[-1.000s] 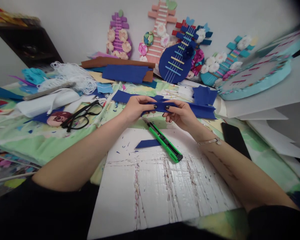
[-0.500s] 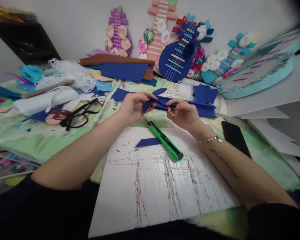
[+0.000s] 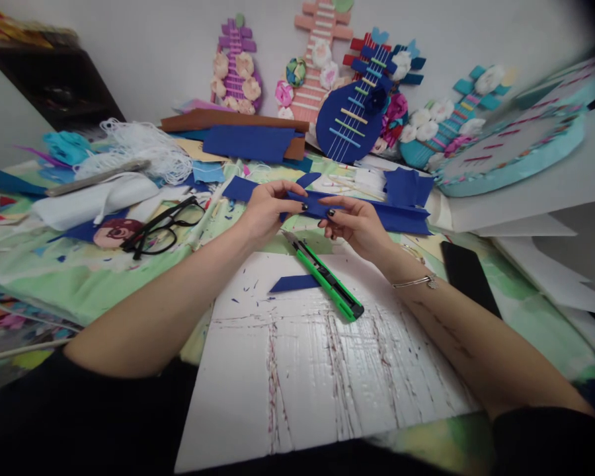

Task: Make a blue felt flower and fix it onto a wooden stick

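Observation:
My left hand [image 3: 265, 213] and my right hand [image 3: 356, 223] both pinch a small blue foam piece [image 3: 316, 205] held above the far edge of a white cutting board [image 3: 322, 370]. The fingers of each hand are closed on the piece's ends. Just below the hands a green utility knife [image 3: 327, 278] lies diagonally on the board, its blade end toward the hands. A loose blue foam strip [image 3: 294, 283] lies flat left of the knife. More blue foam sheets [image 3: 406, 206] lie behind my right hand.
Black glasses [image 3: 159, 228] lie to the left, a black phone [image 3: 469, 276] to the right. Foam guitar crafts [image 3: 353, 114] lean on the back wall. White netting [image 3: 143, 151], stacked brown and blue sheets [image 3: 250, 135] and a round teal piece [image 3: 513, 155] crowd the table.
The hands have worked the blue piece between them: it was folded upward half a second ago and now sits flatter between the fingertips. Knife and strip have not moved.

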`<state>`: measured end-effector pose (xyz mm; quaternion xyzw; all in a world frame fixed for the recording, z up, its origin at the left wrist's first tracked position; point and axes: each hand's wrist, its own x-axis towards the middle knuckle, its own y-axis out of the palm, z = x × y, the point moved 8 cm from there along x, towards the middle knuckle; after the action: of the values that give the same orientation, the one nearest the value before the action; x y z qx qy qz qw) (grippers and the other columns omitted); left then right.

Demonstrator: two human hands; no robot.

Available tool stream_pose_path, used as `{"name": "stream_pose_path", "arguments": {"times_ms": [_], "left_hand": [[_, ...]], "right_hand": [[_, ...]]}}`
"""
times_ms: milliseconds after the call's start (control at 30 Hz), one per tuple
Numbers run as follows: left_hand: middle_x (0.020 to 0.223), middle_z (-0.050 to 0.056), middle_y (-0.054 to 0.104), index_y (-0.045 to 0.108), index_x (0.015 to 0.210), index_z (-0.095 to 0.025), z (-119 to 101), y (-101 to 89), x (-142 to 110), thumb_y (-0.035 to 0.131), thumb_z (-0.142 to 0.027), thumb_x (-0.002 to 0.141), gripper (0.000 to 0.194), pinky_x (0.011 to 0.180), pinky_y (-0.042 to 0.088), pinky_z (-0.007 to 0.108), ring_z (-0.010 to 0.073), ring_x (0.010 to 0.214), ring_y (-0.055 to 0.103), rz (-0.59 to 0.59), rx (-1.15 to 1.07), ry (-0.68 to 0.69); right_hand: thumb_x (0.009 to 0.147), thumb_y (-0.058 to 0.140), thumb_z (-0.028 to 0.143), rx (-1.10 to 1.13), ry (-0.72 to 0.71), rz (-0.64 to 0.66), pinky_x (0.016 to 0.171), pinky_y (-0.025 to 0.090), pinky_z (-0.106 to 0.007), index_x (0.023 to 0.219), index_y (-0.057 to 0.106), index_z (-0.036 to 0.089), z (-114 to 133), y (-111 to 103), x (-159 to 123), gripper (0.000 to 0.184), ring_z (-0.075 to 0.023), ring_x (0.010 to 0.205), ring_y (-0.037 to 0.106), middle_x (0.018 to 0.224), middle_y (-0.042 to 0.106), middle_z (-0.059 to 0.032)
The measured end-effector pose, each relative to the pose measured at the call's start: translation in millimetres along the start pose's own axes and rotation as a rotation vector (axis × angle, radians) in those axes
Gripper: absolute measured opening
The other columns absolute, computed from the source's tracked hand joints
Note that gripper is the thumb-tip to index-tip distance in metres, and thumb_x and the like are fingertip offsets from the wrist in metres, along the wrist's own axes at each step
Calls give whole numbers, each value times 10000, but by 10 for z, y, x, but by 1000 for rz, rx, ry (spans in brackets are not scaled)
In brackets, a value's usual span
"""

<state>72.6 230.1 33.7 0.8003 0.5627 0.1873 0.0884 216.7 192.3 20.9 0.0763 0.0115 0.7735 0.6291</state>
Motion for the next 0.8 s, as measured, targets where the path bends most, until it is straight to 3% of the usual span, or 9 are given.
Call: {"name": "stream_pose_path", "arguments": {"times_ms": [267,400,500,633,800], "left_hand": [[753,-11,644,636,747,-152,18,-57,18,740,-77,587,205,667,493,251,95,676,598,-51,16,17],[740,1,656,656,739,-141,10,-16,15,801,-125,528,256,683,500,261,114,688,608,6,119,70],[749,22,682,687,749,-141,-19,28,-2,799,-193,560,226,695,505,267,139,711,624,41,235,115],[782,50,714,713,777,-144,-90,84,-31,685,-196,705,94,748,514,283,159,753,651,62,381,177],[820,49,716,689,825,-138,-90,142,-52,634,-100,693,147,789,518,296,161,772,669,115,456,213]], "right_hand": [[654,773,319,-168,42,15,614,508,-276,771,639,146,-111,52,9,248,-148,650,656,722,703,-68],[662,767,332,-252,-68,-1,681,473,-269,776,670,158,-7,94,-2,229,-125,710,612,764,685,-33],[666,764,328,-276,-135,-51,640,434,-251,749,670,166,59,75,-7,205,-94,646,538,723,644,3],[660,767,306,-91,-121,-132,515,353,-226,718,632,169,57,-11,4,201,-64,527,428,608,546,43],[647,771,267,107,-83,-145,577,415,-247,772,609,195,22,-27,7,217,-91,610,511,730,609,14]]}}
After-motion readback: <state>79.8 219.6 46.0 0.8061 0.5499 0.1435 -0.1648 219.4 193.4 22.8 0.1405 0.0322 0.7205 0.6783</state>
